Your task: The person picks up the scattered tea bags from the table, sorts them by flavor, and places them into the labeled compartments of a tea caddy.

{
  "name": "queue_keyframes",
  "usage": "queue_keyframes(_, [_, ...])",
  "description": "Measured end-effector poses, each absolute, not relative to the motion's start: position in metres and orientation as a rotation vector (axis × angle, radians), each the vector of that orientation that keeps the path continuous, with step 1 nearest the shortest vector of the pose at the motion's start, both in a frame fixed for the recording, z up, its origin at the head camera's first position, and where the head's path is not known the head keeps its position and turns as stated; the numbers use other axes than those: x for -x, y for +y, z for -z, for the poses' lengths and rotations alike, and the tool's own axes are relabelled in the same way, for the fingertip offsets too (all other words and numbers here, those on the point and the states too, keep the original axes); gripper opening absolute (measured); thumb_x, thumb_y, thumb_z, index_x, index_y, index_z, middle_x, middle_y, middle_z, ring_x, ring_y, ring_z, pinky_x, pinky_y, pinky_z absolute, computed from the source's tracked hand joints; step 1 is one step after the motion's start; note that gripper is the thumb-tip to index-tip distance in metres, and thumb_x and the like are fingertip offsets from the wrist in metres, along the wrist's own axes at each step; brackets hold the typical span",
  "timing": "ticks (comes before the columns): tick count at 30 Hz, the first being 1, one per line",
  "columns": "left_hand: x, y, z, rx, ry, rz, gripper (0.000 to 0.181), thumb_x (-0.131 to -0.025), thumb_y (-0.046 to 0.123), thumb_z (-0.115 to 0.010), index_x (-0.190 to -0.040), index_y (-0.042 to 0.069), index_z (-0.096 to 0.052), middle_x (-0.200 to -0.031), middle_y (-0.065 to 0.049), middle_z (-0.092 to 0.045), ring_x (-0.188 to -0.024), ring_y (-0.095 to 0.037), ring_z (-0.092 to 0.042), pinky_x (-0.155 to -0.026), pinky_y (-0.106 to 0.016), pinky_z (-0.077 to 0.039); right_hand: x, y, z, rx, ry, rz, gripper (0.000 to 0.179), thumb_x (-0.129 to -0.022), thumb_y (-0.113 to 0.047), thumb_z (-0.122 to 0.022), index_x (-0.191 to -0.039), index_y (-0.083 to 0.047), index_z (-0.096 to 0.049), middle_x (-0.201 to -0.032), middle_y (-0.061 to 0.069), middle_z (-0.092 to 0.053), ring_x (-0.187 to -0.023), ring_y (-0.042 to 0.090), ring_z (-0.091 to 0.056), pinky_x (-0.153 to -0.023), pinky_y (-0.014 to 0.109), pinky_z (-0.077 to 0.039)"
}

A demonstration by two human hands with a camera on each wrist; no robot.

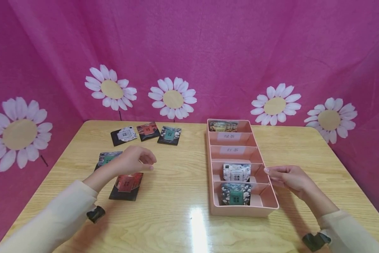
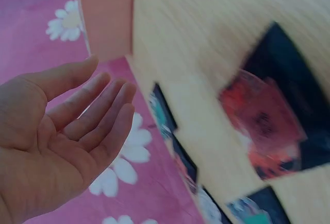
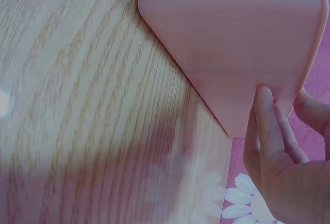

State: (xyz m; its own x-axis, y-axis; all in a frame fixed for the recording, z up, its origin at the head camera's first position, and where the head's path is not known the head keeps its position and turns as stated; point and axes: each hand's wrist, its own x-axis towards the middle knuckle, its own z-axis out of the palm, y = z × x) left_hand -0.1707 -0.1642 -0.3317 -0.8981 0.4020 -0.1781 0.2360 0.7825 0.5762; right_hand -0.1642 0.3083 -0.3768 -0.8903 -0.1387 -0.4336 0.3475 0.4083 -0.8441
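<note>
My left hand [image 1: 133, 161] hovers over the left part of the table with loosely bent fingers and nothing in it. Beneath and beside it lie a red-and-black tea sachet [image 1: 126, 187] and a green-labelled one [image 1: 108, 159], partly covered by my forearm. On the right stands a long pink divided box [image 1: 243, 211]. My right hand [image 1: 289, 178] holds its right wall, thumb at the rim and fingertips against the outside. Inside, a white tea sachet [image 1: 237, 172] and a green-labelled floral sachet [image 1: 236, 194] stand in the two nearest compartments; another sachet [image 1: 223, 126] is in the farthest.
Toward the back left lie a white-and-black sachet [image 1: 124, 135], a red one [image 1: 148, 131] and a green-labelled one [image 1: 169, 135]. Paper labels with Chinese writing, one of them a label [image 1: 229, 136], mark the box dividers. A pink flowered curtain [image 1: 208, 52] hangs behind the table.
</note>
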Motion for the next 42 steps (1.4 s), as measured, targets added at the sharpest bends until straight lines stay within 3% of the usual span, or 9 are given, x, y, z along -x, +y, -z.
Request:
queue_keyframes(5, [0.163, -0.184, 0.342, -0.416, 2.641, -0.807, 0.022, -0.085, 0.011, -0.070, -0.104, 0.001, -0.068, -0.096, -0.010, -0.072, -0.087, -0.016, -0.066, -0.074, -0.033, -0.056, 0.164, 0.309, 0.377, -0.198, 2.243, 1.441, 0.066, -0.092, -0.034, -0.064, -0.131, 0.016, -0.047, -0.101, -0.007, -0.071, -0.088, 0.001, -0.067, -0.085, 0.028, -0.057])
queue_keyframes(11, [0.153, -0.207, 0.355, -0.395, 2.679, -0.727, 0.020, -0.080, 0.011, -0.075, -0.098, 0.003, -0.070, -0.087, -0.005, -0.071, -0.080, -0.013, -0.062, -0.070, -0.031, -0.054, 0.165, 0.308, 0.376, -0.177, 2.258, 1.436, 0.064, -0.092, -0.032, -0.063, -0.131, 0.017, -0.047, -0.099, -0.009, -0.070, -0.086, -0.002, -0.066, -0.083, 0.025, -0.057])
queue_keyframes(18, [0.148, -0.222, 0.365, -0.299, 2.747, -0.517, 0.020, -0.077, 0.005, -0.077, -0.095, 0.004, -0.069, -0.086, -0.005, -0.068, -0.080, -0.017, -0.058, -0.072, -0.037, -0.053, 0.165, 0.308, 0.374, -0.186, 2.257, 1.443, 0.065, -0.092, -0.032, -0.064, -0.131, 0.016, -0.047, -0.098, -0.010, -0.071, -0.085, -0.002, -0.066, -0.083, 0.026, -0.057])
queue_keyframes(24, [0.145, -0.218, 0.374, -0.316, 2.768, -0.411, 0.026, -0.073, 0.005, -0.080, -0.097, 0.003, -0.070, -0.084, -0.004, -0.066, -0.077, -0.016, -0.054, -0.071, -0.035, -0.052, 0.164, 0.309, 0.374, -0.190, 2.260, 1.430, 0.066, -0.091, -0.034, -0.064, -0.132, 0.016, -0.046, -0.101, -0.007, -0.071, -0.086, -0.002, -0.066, -0.084, 0.026, -0.057])
queue_keyframes(33, [0.147, -0.203, 0.380, -0.293, 2.816, -0.363, 0.018, -0.076, 0.005, -0.077, -0.093, 0.004, -0.070, -0.081, -0.004, -0.066, -0.073, -0.016, -0.053, -0.071, -0.033, -0.053, 0.165, 0.309, 0.374, -0.185, 2.287, 1.395, 0.064, -0.092, -0.036, -0.063, -0.131, 0.013, -0.050, -0.101, -0.009, -0.072, -0.086, -0.002, -0.065, -0.086, 0.029, -0.057])
queue_keyframes(42, [0.154, -0.187, 0.384, -0.288, 2.821, -0.331, 0.017, -0.080, 0.006, -0.075, -0.096, 0.004, -0.071, -0.087, -0.006, -0.069, -0.075, -0.015, -0.055, -0.077, -0.036, -0.055, 0.166, 0.309, 0.377, -0.172, 2.230, 1.494, 0.060, -0.092, -0.030, -0.065, -0.127, 0.016, -0.051, -0.090, -0.016, -0.070, -0.082, -0.004, -0.066, -0.080, 0.022, -0.057])
